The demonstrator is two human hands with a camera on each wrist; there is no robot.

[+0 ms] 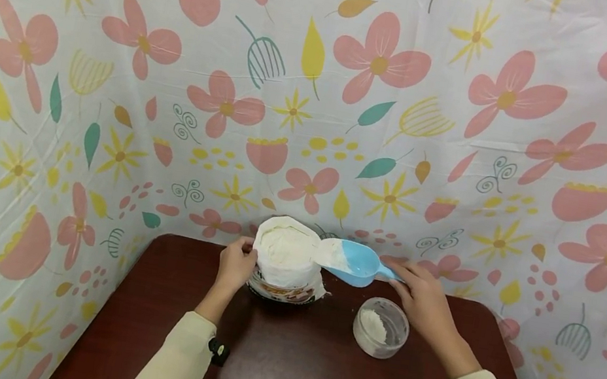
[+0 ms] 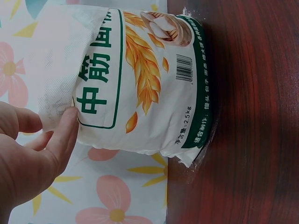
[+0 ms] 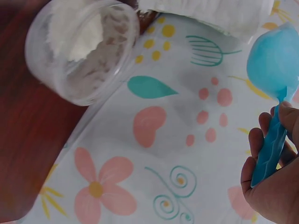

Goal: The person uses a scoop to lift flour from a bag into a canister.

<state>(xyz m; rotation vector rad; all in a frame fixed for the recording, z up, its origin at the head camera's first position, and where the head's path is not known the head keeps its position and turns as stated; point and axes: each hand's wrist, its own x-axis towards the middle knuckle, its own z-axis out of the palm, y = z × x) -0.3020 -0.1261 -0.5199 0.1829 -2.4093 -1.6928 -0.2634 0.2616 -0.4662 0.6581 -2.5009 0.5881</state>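
Observation:
A white flour bag (image 1: 285, 273) stands at the back of the table with its top rolled outward, full of white flour (image 1: 287, 245). My left hand (image 1: 236, 264) pinches the bag's folded rim between thumb and fingers; the left wrist view shows the printed side of the bag (image 2: 154, 84). In my right hand (image 1: 425, 295) is the handle of a blue scoop (image 1: 360, 263), my fingers curled round it. White flour lies toward the scoop's front, which reaches the bag's right rim. Below the scoop sits a clear round container (image 1: 398, 334) with some flour inside.
The dark red-brown table (image 1: 299, 368) carries the bag and the container. A white cloth with a flower print (image 1: 312, 131) hangs close behind the table and along both sides. The container (image 3: 84, 93) stands near the table's right edge.

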